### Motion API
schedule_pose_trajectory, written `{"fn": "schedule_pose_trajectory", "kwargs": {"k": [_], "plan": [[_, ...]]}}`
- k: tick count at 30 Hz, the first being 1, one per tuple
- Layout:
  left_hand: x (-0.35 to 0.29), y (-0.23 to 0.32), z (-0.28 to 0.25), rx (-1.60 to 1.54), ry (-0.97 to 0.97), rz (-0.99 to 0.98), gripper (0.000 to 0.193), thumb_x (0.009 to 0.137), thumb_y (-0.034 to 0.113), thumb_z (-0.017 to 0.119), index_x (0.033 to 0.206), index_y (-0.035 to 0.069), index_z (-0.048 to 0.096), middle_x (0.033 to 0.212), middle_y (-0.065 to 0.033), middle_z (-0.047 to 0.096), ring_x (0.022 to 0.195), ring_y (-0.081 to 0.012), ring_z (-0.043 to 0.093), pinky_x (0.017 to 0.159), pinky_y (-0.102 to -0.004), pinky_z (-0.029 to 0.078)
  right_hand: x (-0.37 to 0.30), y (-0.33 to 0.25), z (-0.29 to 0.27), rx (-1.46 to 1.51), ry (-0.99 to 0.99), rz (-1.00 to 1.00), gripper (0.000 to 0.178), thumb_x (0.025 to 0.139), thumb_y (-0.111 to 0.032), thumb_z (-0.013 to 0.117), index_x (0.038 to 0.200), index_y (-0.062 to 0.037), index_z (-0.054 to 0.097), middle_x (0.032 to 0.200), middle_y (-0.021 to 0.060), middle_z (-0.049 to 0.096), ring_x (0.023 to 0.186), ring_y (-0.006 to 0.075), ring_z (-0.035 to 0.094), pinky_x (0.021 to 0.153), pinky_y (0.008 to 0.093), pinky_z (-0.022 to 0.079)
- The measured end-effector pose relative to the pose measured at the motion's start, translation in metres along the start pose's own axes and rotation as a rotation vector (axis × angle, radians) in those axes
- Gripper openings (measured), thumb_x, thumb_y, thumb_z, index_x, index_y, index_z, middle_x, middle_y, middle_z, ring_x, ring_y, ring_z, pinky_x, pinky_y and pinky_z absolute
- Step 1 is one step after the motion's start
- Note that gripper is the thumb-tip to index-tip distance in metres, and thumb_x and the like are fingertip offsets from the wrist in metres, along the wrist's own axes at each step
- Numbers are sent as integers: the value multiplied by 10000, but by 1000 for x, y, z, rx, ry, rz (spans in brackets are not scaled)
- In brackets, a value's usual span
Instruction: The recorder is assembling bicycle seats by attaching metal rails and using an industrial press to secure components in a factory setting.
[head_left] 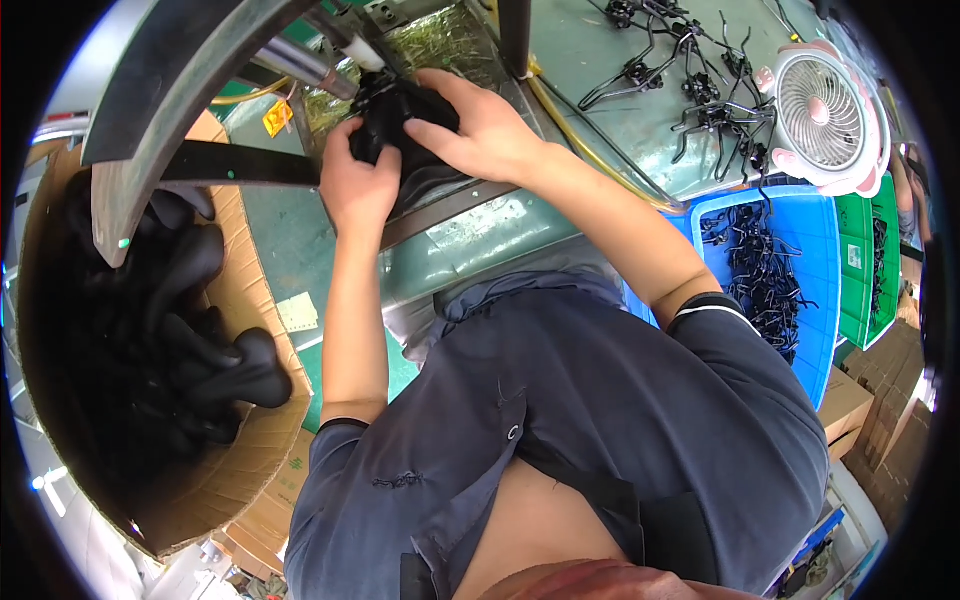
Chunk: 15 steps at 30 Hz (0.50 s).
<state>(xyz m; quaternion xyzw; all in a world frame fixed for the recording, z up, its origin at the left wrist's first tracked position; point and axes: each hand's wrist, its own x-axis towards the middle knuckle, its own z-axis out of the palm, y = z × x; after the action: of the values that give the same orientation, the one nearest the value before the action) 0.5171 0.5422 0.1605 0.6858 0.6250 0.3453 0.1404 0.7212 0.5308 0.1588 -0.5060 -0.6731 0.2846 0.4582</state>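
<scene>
Both of my hands grip a black bicycle saddle (432,104) at the work fixture on the bench. My left hand (360,182) curls around its near left side, with thumb and fingers pressed in. My right hand (482,128) holds the right side, its thumb lying over the top. Dark metal parts (374,92) show at the saddle's far end, close under a metal rod (312,68) of the machine. My fingers cover some of the saddle, so its underside is hidden.
A cardboard box (245,250) of black saddles stands left. A curved machine arm (150,130) rises beside it. Bent black wire frames (700,85) lie on the green bench, near a pink-and-white fan (820,110). Blue (825,270) and green (855,215) bins hold black parts.
</scene>
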Motion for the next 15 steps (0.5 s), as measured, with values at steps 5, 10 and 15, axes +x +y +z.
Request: {"fn": "schedule_pose_trajectory", "kwargs": {"k": [5, 10, 15], "plan": [[-10, -6, -33, -710, -314, -272, 422, 859, 45, 680, 1276, -26, 677, 1185, -137, 749, 1065, -212, 701, 981, -344, 534, -23, -6, -72, -214, 32, -492, 775, 757, -98, 647, 1515, 1, 521, 1450, 232, 619, 1369, 404, 586, 1180, 482, 455], [-26, 79, -50, -1109, -693, -130, 579, 1050, 205, 687, 1514, -43, 446, 1292, -211, 719, 1144, -237, 715, 1011, -354, 550, -69, 89, -66, 452, 76, 71, 861, 754, -189, 863, 1518, -33, 499, 1381, 192, 659, 1296, 407, 614, 1157, 485, 458], [-26, 9, -100, -765, -570, 53, 324, 1076, 62, 610, 1374, -63, 580, 1265, -241, 724, 1094, -302, 749, 952, -425, 617, -67, 16, -114, 258, 509, 174, 863, 793, -198, 903, 1516, 0, 475, 1363, 157, 673, 1241, 237, 648, 1089, 388, 507]]}}
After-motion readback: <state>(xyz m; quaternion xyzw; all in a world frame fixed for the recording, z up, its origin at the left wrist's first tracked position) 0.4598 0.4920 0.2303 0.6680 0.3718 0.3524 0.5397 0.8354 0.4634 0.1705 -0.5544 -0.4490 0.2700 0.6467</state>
